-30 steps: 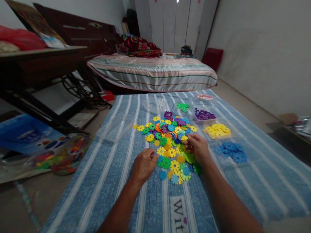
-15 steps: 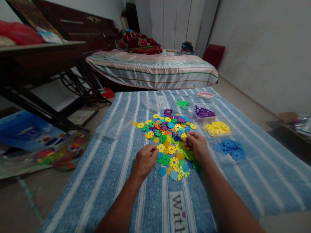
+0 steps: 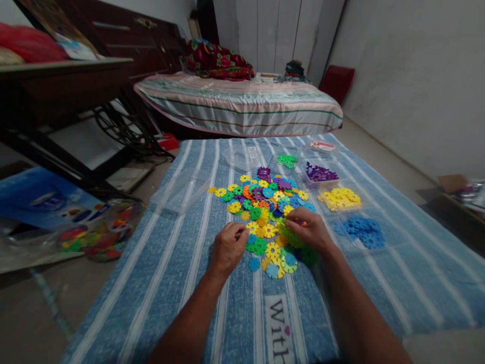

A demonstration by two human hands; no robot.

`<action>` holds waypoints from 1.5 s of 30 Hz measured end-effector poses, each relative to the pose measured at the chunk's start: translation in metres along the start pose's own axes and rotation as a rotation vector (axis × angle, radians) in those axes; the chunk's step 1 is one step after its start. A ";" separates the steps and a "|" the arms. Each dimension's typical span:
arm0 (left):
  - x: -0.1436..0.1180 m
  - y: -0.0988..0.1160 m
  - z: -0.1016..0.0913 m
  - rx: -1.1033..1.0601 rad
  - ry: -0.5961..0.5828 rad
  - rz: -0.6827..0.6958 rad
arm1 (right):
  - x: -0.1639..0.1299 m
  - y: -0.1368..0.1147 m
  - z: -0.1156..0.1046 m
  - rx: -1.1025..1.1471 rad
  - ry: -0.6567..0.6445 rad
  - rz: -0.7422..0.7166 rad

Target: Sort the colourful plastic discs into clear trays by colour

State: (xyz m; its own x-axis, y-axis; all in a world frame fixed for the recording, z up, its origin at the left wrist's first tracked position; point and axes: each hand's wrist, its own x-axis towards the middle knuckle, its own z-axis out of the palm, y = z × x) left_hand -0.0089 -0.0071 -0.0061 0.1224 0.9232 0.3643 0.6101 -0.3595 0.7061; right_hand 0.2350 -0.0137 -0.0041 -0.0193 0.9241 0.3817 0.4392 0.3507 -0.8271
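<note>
While resting on the blue striped cloth (image 3: 182, 263), left hand (image 3: 228, 247) curled shut at the near edge of the mixed pile of toy discs (image 3: 265, 212); right hand (image 3: 308, 230) pinching a green disc (image 3: 291, 233), blue discs (image 3: 359, 231) just beyond.

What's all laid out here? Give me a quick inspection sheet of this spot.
Surface: blue striped cloth spread on the floor.
Job's things: mixed pile of coloured snowflake discs; sorted purple discs, yellow discs, blue discs, green discs.
Clutter: clear plastic lid; bag of discs off the cloth.
Hands: left hand curled at the pile's edge; right hand on the pile, fingers pinched together.
Cables: nothing seen.
Surroundings: bed, dark table, white wardrobe.
</note>
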 end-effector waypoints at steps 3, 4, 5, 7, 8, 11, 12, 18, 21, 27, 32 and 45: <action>0.001 -0.002 0.000 -0.005 -0.018 -0.027 | -0.003 -0.002 -0.007 -0.274 -0.204 -0.182; 0.001 -0.003 0.000 -0.004 -0.022 -0.034 | -0.004 -0.004 -0.008 -0.358 -0.255 -0.207; 0.001 -0.004 0.000 -0.004 -0.025 -0.040 | -0.005 -0.006 -0.008 -0.432 -0.301 -0.219; 0.001 -0.005 0.001 -0.005 -0.031 -0.051 | -0.005 -0.008 -0.007 -0.528 -0.370 -0.227; 0.001 -0.005 0.001 -0.007 -0.034 -0.057 | -0.005 -0.010 -0.006 -0.548 -0.389 -0.227; 0.002 -0.006 0.001 -0.012 -0.046 -0.071 | -0.006 -0.012 -0.003 -0.549 -0.414 -0.225; 0.002 -0.006 0.001 -0.013 -0.048 -0.074 | -0.006 -0.013 -0.002 -0.548 -0.422 -0.221; 0.003 -0.009 0.002 -0.008 -0.057 -0.089 | -0.007 -0.012 0.002 -0.435 -0.393 -0.184; 0.003 -0.009 0.002 -0.004 -0.055 -0.084 | -0.006 -0.007 0.002 -0.232 -0.316 -0.134; 0.004 -0.009 0.002 -0.012 -0.059 -0.089 | -0.005 -0.010 0.001 0.087 -0.040 0.154; 0.004 -0.009 0.002 -0.002 -0.058 -0.093 | -0.004 -0.020 0.004 0.275 0.166 0.341; 0.005 -0.010 -0.001 -0.021 -0.084 -0.109 | 0.030 0.012 -0.024 1.115 0.601 0.450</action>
State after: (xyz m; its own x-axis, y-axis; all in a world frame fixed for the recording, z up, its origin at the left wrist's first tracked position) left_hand -0.0153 0.0008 -0.0104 0.1217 0.9647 0.2336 0.6073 -0.2585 0.7512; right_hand 0.2609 0.0145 0.0075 0.4531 0.8822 -0.1278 -0.6628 0.2375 -0.7101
